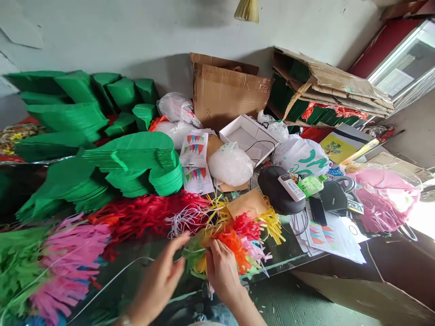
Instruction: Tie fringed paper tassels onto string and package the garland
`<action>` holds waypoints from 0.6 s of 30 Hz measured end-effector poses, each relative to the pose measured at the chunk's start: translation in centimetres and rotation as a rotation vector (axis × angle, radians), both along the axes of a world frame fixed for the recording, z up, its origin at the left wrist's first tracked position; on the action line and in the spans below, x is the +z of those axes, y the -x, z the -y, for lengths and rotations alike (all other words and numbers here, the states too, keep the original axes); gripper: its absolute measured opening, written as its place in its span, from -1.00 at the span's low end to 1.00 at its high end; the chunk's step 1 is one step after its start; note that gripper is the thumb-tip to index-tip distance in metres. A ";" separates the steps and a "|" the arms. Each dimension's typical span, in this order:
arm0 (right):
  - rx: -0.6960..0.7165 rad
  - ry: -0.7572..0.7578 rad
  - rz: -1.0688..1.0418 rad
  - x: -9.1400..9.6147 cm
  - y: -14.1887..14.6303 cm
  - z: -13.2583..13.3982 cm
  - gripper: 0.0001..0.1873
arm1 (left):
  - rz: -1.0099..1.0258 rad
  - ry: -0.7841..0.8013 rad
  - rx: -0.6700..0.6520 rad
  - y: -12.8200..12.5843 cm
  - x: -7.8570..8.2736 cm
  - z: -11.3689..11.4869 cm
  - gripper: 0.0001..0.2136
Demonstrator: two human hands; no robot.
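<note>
My right hand (222, 267) is closed on a bunch of tissue-paper tassels (234, 246) in orange, red, pink, yellow and green, at the table's front edge. Just left of it, my left hand (161, 271) is slightly blurred, with its thumb and fingers apart and nothing visible in them. A white string (117, 274) runs from the lower left toward my left hand; its end is hidden there. Pink fringed tissue paper (73, 262) and green fringed paper (23, 267) lie farther left. Behind my hands are red shredded paper (146, 217) and white strings (186, 219).
Stacks of green cut paper (136, 158) fill the left back. Behind stand a cardboard box (231, 93), a white box lid (244, 122) and plastic bags (231, 165). At right lie a black case (277, 190), a phone (318, 210) and printed sheets (331, 242).
</note>
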State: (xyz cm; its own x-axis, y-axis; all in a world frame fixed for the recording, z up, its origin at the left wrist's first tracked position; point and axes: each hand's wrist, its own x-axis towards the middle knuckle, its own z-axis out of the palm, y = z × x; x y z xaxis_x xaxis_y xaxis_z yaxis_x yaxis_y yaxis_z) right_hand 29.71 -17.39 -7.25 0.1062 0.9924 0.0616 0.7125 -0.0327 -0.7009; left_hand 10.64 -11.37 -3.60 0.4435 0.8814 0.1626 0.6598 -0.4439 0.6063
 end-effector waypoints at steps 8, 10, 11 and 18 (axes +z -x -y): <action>0.000 0.011 0.133 -1.0 4.3 1.3 -0.80 | -0.073 -0.139 -0.154 -0.7 -3.4 1.7 -0.75; -0.009 0.019 0.203 -1.5 4.7 1.0 -0.76 | -0.084 -0.118 -0.112 1.8 -2.9 0.9 -0.75; -0.015 0.023 0.230 -1.6 4.9 0.7 -0.74 | -0.111 -0.097 -0.053 3.2 -2.5 0.5 -0.76; 0.105 -0.162 0.058 -0.7 5.3 0.2 -0.59 | -0.482 0.165 0.237 8.4 -1.1 -1.1 -0.73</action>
State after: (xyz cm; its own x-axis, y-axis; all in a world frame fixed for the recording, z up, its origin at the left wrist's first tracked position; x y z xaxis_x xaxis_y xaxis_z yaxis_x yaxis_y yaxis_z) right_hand 24.38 -17.60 -7.99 -0.0060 0.9745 0.2243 0.7454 0.1539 -0.6486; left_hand 2.27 -10.22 -4.72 0.2206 0.9626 -0.1575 0.9494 -0.1749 0.2607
